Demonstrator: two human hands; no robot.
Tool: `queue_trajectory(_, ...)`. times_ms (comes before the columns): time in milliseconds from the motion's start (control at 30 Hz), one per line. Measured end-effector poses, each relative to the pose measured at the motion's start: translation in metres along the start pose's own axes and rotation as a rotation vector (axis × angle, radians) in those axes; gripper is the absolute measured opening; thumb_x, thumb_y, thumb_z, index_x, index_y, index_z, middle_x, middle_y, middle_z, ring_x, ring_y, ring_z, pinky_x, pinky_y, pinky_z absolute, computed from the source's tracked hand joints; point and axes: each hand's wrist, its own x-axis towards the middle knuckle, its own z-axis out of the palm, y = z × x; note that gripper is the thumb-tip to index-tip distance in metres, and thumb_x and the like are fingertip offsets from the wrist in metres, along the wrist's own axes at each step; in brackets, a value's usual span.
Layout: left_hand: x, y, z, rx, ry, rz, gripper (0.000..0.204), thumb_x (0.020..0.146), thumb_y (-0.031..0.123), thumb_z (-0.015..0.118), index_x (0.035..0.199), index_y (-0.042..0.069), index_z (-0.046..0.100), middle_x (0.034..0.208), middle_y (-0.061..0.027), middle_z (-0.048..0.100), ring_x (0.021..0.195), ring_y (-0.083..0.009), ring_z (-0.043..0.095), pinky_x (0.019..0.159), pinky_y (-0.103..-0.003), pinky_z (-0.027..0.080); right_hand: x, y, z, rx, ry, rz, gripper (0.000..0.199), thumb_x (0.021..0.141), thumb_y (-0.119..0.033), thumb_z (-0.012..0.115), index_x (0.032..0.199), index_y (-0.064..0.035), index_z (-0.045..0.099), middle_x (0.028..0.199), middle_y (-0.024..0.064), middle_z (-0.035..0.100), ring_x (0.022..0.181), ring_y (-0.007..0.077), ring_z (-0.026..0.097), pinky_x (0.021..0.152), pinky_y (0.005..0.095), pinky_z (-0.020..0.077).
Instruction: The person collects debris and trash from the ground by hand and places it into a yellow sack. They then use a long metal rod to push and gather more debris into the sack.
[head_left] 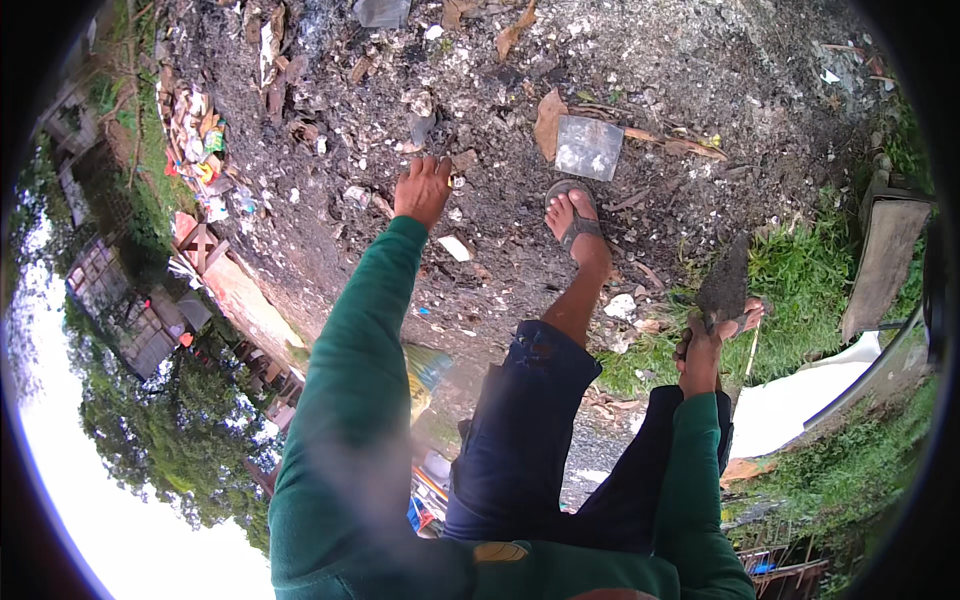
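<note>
The right hand [701, 358] clamps a trowel [722, 290] by its near end, apparently freeing the blade [726, 276]; whether the left hand [424, 191] grips anything is unclear.

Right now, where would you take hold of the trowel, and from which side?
Probably by the handle end of the trowel, from the body side, as the right hand does: its broad, dirt-coated blade points away from the body, leaving the handle end nearest. The handle itself is mostly hidden in the fist.
</note>
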Motion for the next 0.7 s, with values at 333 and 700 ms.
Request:
queue_trajectory(333,0.034,0.015,0.054,-0.054,0.133,-0.125,0.038,0.087,0.025,0.065,0.122,0.008,0.067,0.119,-0.0077,0.059,0.115,-0.0311,0.056,0.092,-0.048,0.048,-0.002,-0.008,0.011,-0.090,0.029,0.013,0.016,0.098,-0.022,0.066,0.095,-0.0145,0.051,0.073,-0.0017,0.049,0.050,0.0082,0.047,0.036,0.0245,0.0338)
queue_trajectory(700,-0.011,0.116,-0.047,-0.583,0.243,0.181,0.047,0.071,0.030,0.076,0.111,0.007,0.072,0.112,-0.0089,0.065,0.106,-0.0314,0.058,0.093,-0.046,0.045,0.013,0.009,0.007,-0.055,-0.022,0.023,0.022,0.094,-0.024,0.068,0.084,-0.0109,0.054,0.063,-0.0008,0.050,0.046,0.0115,0.048,0.038,0.0290,0.0334)
